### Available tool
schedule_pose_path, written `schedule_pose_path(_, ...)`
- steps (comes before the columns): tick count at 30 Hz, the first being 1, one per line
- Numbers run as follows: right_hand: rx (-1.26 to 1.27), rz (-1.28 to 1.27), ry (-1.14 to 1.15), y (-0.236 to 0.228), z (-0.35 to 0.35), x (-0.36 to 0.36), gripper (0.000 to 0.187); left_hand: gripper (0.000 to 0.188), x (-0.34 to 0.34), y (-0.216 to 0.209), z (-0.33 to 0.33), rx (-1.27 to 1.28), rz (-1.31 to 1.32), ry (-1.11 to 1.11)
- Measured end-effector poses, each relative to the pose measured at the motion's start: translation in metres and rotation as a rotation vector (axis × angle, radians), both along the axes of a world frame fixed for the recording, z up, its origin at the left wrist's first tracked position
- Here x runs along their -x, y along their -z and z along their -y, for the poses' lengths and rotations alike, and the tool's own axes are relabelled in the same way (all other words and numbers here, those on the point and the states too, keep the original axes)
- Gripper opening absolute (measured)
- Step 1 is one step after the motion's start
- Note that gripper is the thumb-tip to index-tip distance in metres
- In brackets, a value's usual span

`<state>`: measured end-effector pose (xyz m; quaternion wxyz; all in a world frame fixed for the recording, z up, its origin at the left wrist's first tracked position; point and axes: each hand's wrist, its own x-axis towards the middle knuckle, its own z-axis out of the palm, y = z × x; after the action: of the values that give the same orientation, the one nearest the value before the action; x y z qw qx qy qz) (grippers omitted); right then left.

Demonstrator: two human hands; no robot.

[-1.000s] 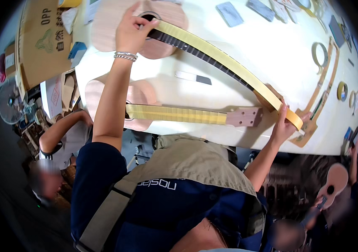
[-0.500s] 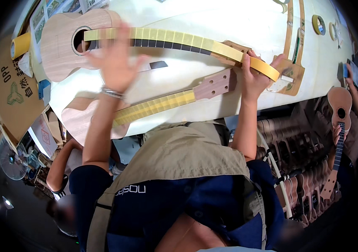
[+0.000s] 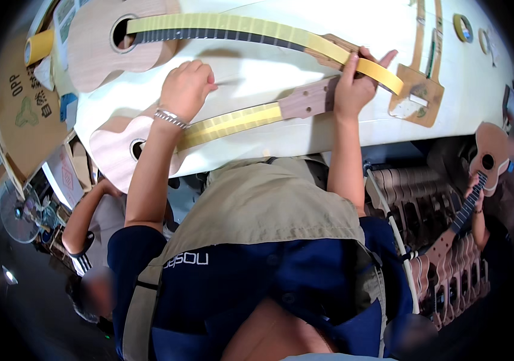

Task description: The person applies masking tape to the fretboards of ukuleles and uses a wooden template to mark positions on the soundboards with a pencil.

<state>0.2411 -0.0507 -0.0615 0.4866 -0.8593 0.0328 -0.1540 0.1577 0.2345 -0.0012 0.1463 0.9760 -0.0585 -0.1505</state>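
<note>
A ukulele body (image 3: 91, 57) of pale wood lies at the far left, its dark fretboard (image 3: 221, 42) stretching right. A long strip of yellow masking tape (image 3: 239, 25) runs along that fretboard. At the headstock end, my right hand (image 3: 356, 87) grips the strip's free part, which curves out past the fingers. My left hand (image 3: 186, 90) is closed with its fingertips pinched, just over the table between the two ukuleles; a faint grey streak shows beside them, too blurred to name. Nearer me lies a second ukulele (image 3: 112, 144), its neck (image 3: 230, 127) covered with yellow tape.
A wooden jig (image 3: 416, 96) and tape rolls (image 3: 463, 28) sit on the white table's right side. A cardboard box (image 3: 22, 126) and yellow tape roll (image 3: 39, 48) stand left. At right, another person holds a ukulele (image 3: 490, 150) near racked bodies (image 3: 413, 192).
My left hand has moved off the taped fretboard toward me and closed. The dark-tipped flat thing on the table no longer shows clearly. My right hand keeps its grip near the headstock.
</note>
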Motion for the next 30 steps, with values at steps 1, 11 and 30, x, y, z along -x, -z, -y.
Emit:
schedule_pose_path(1,0.033,0.008,-0.002,0.001,0.001,0.0,0.071,0.029,-0.005,-0.005,0.011,0.165,0.071,-0.072)
schedule_pose_path(11,0.084,0.1,-0.017,0.01,0.005,-0.003,0.053,0.049,-0.06,0.004,0.105,0.957,0.021,-0.516)
schedule_pose_path(30,-0.268,0.318,-0.477,-0.087,-0.021,0.036,0.031,0.047,-0.061,0.0,0.103,0.633,0.162,-0.301)
